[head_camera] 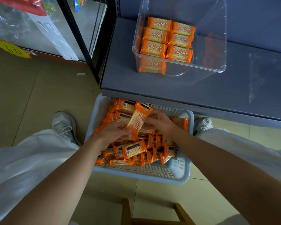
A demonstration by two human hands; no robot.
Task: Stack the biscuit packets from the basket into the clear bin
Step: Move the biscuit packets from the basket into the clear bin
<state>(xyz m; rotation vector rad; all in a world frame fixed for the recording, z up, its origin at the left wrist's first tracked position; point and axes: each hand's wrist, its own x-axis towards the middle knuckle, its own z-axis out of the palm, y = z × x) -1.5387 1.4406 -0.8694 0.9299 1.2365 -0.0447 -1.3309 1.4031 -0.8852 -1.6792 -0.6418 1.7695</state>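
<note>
A pale plastic basket [182, 174] on the floor holds a heap of orange biscuit packets [136, 151]. Above the heap, my left hand [113, 132] and my right hand [159, 120] together hold one orange packet [137, 120], tilted, each pinching one side of it. On the grey shelf [201, 91] above stands the clear bin [217, 46]. Several orange packets [167, 39] lie inside it in two neat rows against its left side, with more under them. The bin's right part holds nothing.
The shelf's front edge overhangs the back of the basket. My feet in grey shoes [63, 124] stand on either side of it on the tan tiled floor. A glass display case [39, 30] stands at left. A wooden stool [152, 215] sits below me.
</note>
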